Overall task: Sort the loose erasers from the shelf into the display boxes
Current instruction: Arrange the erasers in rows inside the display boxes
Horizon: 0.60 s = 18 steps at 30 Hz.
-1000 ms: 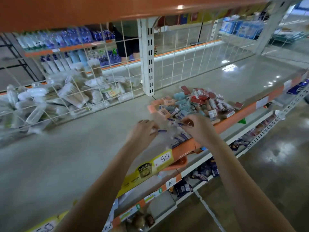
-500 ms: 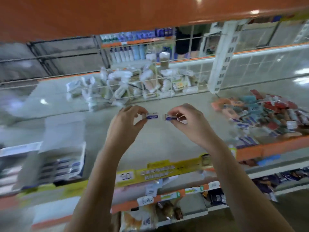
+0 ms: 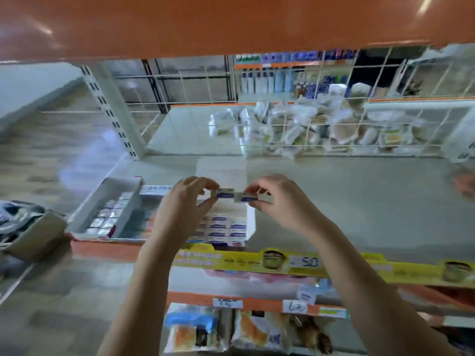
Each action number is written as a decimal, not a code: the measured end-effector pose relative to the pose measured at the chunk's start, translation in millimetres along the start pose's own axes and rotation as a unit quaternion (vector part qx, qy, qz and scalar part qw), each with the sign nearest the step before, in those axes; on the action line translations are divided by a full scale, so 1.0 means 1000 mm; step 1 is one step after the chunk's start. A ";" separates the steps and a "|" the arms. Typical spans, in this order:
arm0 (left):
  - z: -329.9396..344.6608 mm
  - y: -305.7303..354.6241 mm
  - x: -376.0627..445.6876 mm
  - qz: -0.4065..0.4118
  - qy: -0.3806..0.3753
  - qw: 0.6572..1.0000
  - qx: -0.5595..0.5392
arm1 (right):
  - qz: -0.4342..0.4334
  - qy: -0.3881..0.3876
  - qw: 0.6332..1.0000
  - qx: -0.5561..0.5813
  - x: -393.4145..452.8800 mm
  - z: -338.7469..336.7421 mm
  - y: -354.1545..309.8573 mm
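My left hand (image 3: 186, 209) pinches a small white eraser with a blue label (image 3: 226, 193). My right hand (image 3: 280, 204) pinches a second one like it (image 3: 250, 197); the two erasers nearly touch end to end. Both hang above a white display box (image 3: 250, 222) on the grey shelf (image 3: 359, 201), where rows of the same blue-labelled erasers lie. Left of it stands another white display box (image 3: 84, 211) with silvery wrapped erasers. A bit of the loose pile (image 3: 465, 183) shows blurred at the right edge.
An orange shelf (image 3: 231, 21) hangs low overhead. A wire grid (image 3: 321, 124) backs the shelf, with bagged goods behind it. A yellow price strip (image 3: 295, 262) runs along the front edge. A basket (image 3: 28, 227) sits at the left. Packaged snacks fill the lower shelf.
My view swung left, away from the loose pile to the display boxes. Both hands carried their erasers along and now hover over the box of blue-labelled erasers.
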State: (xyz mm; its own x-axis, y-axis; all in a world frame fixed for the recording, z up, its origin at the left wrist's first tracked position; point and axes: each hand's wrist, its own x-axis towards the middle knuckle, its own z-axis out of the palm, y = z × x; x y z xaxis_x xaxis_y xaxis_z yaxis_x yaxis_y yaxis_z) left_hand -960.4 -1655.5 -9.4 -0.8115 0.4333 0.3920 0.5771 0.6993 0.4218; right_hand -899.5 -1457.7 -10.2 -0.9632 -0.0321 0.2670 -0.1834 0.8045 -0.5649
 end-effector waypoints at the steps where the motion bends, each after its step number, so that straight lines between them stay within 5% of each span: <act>1: -0.001 -0.008 -0.001 0.001 -0.005 1.000 0.005 | 0.004 -0.015 1.000 -0.010 0.004 0.007 -0.003; 18: 0.012 -0.049 0.014 0.060 -0.089 0.994 -0.004 | 0.018 -0.089 0.966 -0.241 0.020 0.048 -0.016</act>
State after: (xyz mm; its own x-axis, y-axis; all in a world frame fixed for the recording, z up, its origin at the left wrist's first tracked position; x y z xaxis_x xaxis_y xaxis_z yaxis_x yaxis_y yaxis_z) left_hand -1000.9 -1676.9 -34.6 -0.7392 0.6079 0.2898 0.6715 0.6319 0.3871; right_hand -925.3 -1499.3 -33.6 -0.9936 -0.0670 0.0907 -0.0786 0.9883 -0.1307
